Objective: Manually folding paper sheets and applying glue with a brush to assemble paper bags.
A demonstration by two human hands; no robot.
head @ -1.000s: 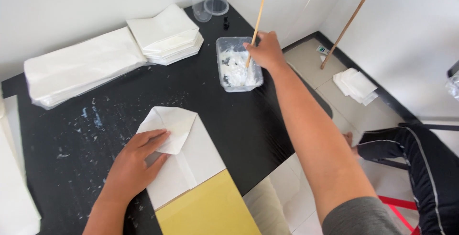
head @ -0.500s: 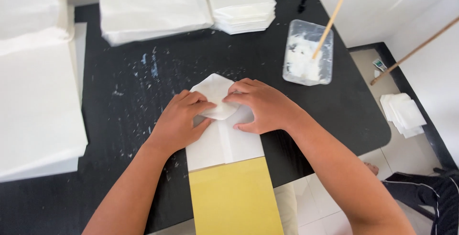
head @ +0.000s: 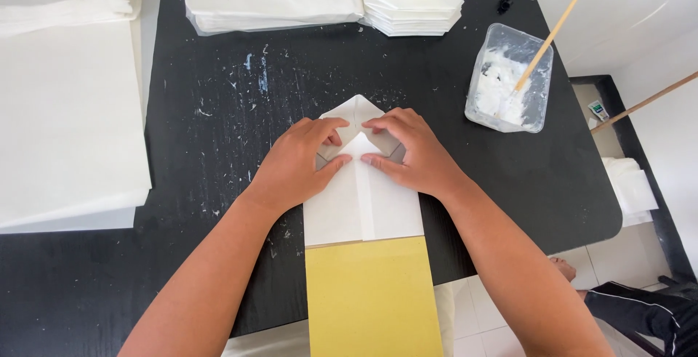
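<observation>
On the black table, a white paper bag (its pointed end folded) lay flat beneath both hands, the left hand and right hand pressing its flaps down with spread, unclenched fingers.

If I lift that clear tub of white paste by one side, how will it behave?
The tub looks like thin plastic, so it would probably flex. The paste sits toward one end, so it may feel lopsided. The long stick leans out over the rim and could tip or swing.
</observation>
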